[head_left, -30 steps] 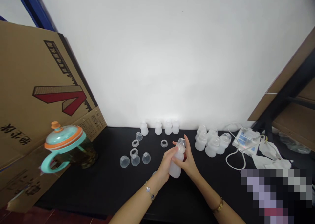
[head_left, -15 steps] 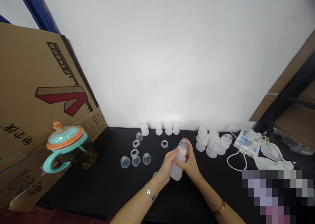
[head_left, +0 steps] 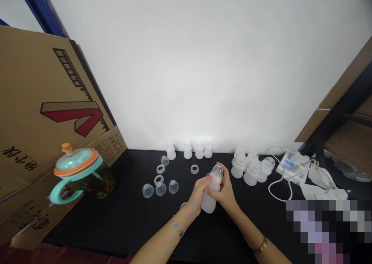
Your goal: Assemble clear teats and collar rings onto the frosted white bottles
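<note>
A frosted baby bottle (head_left: 208, 203) with a clear dome cap leans slightly to the right between my hands, above the black table. My left hand (head_left: 198, 192) grips its left side near the collar, thumb across the front. Around the right side wraps my right hand (head_left: 226, 192), with its fingers up by the cap. To the left lie several clear dome caps (head_left: 161, 189) and white collar rings (head_left: 159, 179). Another collar ring (head_left: 194, 169) rests just behind my left hand. Several capped bottles (head_left: 252, 173) stand grouped to the right.
Several uncapped bottles (head_left: 187, 151) line the wall at the back. At left, a teal-handled jug (head_left: 77, 171) stands before a large cardboard box (head_left: 26, 82). A power strip (head_left: 292, 167) with white cables and paper scraps (head_left: 324, 186) lies at right. Black table (head_left: 122, 213) underneath.
Almost nothing differs. Both hands keep hold of the baby bottle in nearly the same spot, and the camera view has shifted very slightly.
</note>
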A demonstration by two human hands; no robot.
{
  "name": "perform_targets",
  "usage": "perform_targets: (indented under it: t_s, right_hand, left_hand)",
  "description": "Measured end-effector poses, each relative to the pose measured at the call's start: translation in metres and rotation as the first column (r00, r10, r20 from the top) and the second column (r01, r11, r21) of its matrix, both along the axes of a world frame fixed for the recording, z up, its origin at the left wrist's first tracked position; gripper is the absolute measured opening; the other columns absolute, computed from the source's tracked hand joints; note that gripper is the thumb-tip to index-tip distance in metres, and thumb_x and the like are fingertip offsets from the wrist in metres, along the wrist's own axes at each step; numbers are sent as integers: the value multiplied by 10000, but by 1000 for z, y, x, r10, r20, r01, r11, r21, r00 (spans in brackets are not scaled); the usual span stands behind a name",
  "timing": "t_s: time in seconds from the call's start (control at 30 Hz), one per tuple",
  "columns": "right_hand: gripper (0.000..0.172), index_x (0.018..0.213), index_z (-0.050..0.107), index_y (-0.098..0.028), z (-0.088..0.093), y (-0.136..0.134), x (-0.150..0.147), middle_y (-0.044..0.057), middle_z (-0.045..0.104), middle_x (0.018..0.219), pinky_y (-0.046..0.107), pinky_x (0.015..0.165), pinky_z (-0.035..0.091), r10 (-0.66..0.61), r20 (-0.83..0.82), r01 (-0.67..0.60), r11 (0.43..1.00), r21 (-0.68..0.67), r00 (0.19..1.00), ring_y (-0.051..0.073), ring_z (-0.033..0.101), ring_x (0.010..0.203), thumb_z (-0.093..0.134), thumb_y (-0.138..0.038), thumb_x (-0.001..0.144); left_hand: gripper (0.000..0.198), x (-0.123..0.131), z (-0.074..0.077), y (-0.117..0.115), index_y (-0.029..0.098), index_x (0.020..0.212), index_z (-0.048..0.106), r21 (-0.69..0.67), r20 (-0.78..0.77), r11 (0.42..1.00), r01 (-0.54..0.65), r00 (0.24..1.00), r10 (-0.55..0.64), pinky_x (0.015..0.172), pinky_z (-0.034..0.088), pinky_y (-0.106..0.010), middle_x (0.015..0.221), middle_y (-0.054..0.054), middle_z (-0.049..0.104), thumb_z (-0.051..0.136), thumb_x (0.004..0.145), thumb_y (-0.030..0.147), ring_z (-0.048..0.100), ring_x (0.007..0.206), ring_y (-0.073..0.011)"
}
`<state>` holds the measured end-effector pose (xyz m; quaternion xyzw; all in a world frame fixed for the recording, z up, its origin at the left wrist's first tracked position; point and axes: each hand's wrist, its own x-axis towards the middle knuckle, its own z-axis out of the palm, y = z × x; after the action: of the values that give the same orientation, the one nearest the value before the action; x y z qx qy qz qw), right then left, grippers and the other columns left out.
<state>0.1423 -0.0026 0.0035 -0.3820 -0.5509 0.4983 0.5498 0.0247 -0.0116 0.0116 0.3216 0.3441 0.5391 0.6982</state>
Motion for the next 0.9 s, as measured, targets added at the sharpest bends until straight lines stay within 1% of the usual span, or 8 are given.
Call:
perform_targets:
  t_s: [0.13,0.33,0.5,0.7,0.8,0.9]
  right_hand:
    - [923,1423,327,-297,1,-1,0,16,663,924,345,597,571,-4,-3,4,1000,8,1000,208,655,682,845,-310,660]
    - [918,1408,327,-301,1,-1,-1,17,659,924,347,601,565,-14,7,14,1000,13,1000,218,657,700,849,-323,654]
    - [915,1394,331,-300,-1,0,0,15,652,921,341,600,552,-27,5,27,999,26,1000,213,643,698,850,-315,640]
    - [877,1406,325,-312,-1,1,0,-2,633,906,322,599,529,23,-10,-23,1000,10,1000,192,617,680,819,-311,681]
    - [911,1469,277,-321,-1,1,-1,-20,623,872,302,584,505,30,-16,-30,1000,5,999,169,590,640,786,-284,715]
    - [929,1501,251,-317,-3,1,-2,-34,608,824,292,566,490,13,-8,-13,1000,18,1000,160,571,609,768,-278,730]
  left_hand:
    - [441,0,-2,0,80,897,766,13,-10,1000,-9,1000,9,710,500,-315,836,-127,765,762,784,507,700,773,-259]
    - [440,0,1,0,80,905,769,21,-14,1000,3,1000,-3,719,494,-317,846,-132,766,755,784,503,696,782,-262]
    - [411,-1,0,0,87,877,767,24,-15,1000,-4,1000,4,695,484,-302,825,-117,762,754,787,487,678,743,-235]
    - [406,0,-3,0,90,878,767,-18,3,1000,-25,1000,25,709,482,-303,833,-114,761,782,765,480,681,761,-239]
    - [443,0,-5,2,83,915,769,-64,31,998,9,999,-7,729,496,-313,864,-130,764,770,776,504,690,774,-246]
    - [476,1,-7,3,74,951,767,-74,47,997,29,999,-25,766,508,-322,896,-143,765,769,776,517,699,804,-253]
